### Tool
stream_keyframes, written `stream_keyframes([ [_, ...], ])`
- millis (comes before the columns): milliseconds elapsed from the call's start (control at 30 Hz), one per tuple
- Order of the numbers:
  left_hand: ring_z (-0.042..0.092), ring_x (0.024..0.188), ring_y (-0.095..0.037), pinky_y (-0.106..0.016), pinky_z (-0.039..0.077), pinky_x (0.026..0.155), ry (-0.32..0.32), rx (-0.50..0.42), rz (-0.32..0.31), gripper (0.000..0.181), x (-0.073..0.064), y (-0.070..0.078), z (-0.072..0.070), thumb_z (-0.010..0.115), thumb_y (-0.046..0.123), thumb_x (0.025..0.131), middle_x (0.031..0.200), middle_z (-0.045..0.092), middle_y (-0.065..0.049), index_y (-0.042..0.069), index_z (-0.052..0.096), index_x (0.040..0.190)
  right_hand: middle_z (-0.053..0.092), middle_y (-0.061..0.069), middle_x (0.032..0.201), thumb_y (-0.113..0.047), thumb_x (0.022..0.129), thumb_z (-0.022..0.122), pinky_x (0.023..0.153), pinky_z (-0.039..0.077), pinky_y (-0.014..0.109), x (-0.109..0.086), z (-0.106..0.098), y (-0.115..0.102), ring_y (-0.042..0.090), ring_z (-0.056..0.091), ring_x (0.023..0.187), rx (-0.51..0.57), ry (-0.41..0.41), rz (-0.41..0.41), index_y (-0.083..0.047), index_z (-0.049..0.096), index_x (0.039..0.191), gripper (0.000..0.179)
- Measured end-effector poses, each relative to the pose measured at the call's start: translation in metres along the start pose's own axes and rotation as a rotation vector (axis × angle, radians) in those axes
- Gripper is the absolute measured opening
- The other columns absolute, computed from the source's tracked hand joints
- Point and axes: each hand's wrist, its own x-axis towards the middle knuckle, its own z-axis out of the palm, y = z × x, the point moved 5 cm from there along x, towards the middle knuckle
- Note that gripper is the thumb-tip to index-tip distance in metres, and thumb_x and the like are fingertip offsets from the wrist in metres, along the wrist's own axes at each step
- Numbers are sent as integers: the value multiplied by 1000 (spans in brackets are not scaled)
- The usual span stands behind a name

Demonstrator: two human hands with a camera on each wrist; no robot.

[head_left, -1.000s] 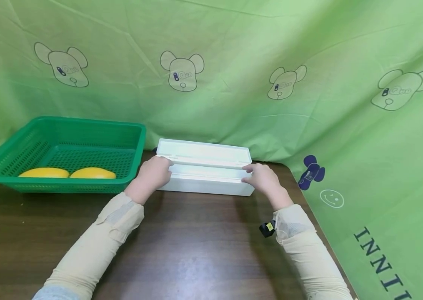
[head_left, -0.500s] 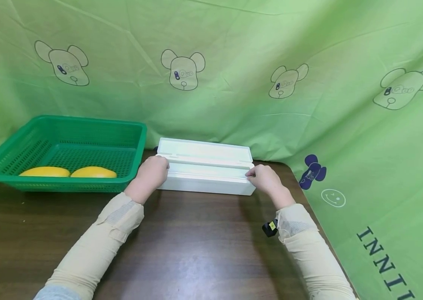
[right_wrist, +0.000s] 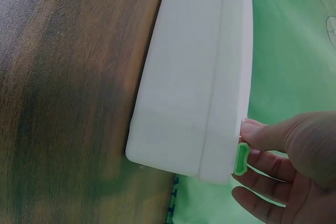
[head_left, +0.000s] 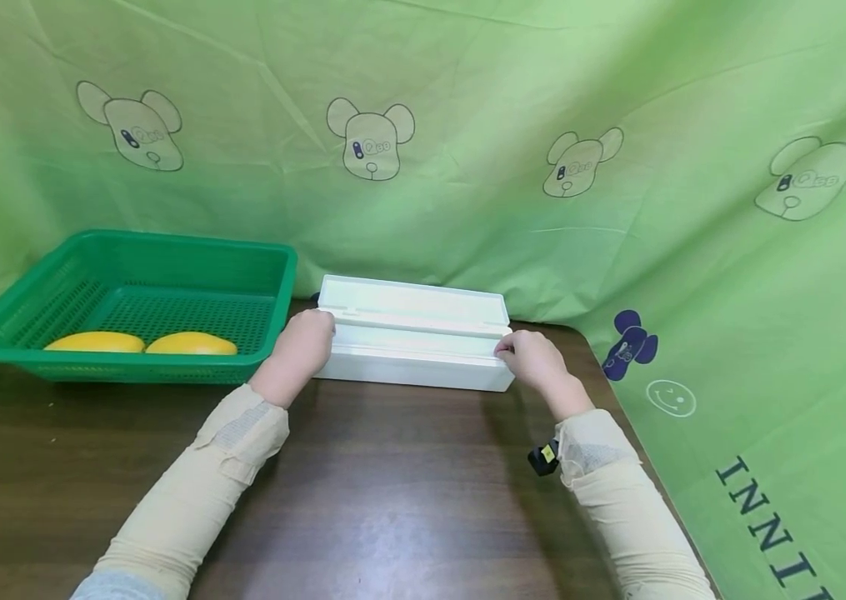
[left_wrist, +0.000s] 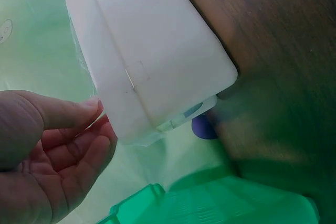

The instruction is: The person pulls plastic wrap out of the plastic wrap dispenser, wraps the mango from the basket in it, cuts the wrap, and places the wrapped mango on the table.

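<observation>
A long white cling film box (head_left: pixel 415 371) stands at the table's back, its lid (head_left: pixel 415 302) raised. At its left end is my left hand (head_left: pixel 302 343), thumb and curled fingers pinched at the upper edge. In the left wrist view, wrinkled clear film (left_wrist: pixel 144 142) shows along that edge by the fingertips (left_wrist: pixel 94 103). At the box's other end, my right hand (head_left: pixel 537 357) has its thumb and index finger brought together. The right wrist view shows a small hollow green end piece (right_wrist: pixel 241 159) between that thumb and the fingers. The box's inside is partly hidden.
A green plastic basket (head_left: pixel 32 357) sits to the left, holding two yellow mango-like fruits (head_left: pixel 190 342). A green patterned curtain (head_left: pixel 423 217) hangs close behind the box and along the right side. The brown wooden table (head_left: pixel 392 475) extends in front.
My right thumb and fingers have closed together at the box's right end. The left fingers have curled in at the other end. The box stays in place with its lid up.
</observation>
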Motion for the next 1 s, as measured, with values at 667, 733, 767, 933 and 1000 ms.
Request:
stream_keyframes([
  [667, 68, 93, -38, -46, 58, 78, 79, -42, 19, 18, -11, -3, -5, 50, -8, 101, 99, 65, -24, -11, 67, 108, 70, 16, 106, -11, 103, 60, 80, 53, 51, -6, -1, -2, 34, 66, 94, 32, 57, -41, -3, 72, 103, 15],
  [733, 68, 93, -39, -46, 58, 79, 92, -50, 23, 18, -11, -3, -8, 50, -8, 101, 99, 64, -24, -12, 66, 107, 70, 16, 104, -10, 103, 61, 79, 52, 50, -6, -3, -2, 33, 65, 92, 36, 75, -55, -2, 72, 102, 14],
  [767, 68, 94, -39, -46, 58, 79, 98, -56, 23, 18, -11, -2, -9, 50, -8, 101, 100, 64, -24, -12, 65, 108, 69, 16, 104, -10, 103, 61, 79, 52, 50, -6, -5, -2, 33, 65, 92, 37, 86, -58, -2, 72, 102, 14],
  [933, 67, 97, -39, -45, 57, 82, 102, -78, 7, 21, -8, 0, -14, 45, -7, 103, 106, 62, -25, -12, 62, 113, 68, 17, 102, -8, 103, 60, 76, 51, 51, -6, -11, -1, 34, 64, 89, 30, 130, -81, 0, 71, 102, 14],
  [1000, 67, 97, -38, -45, 57, 82, 97, -82, -1, 21, -8, 0, -16, 44, -8, 103, 108, 62, -25, -12, 62, 114, 67, 18, 102, -8, 103, 59, 77, 51, 52, -6, -13, -2, 35, 64, 89, 25, 144, -89, 0, 71, 103, 14],
])
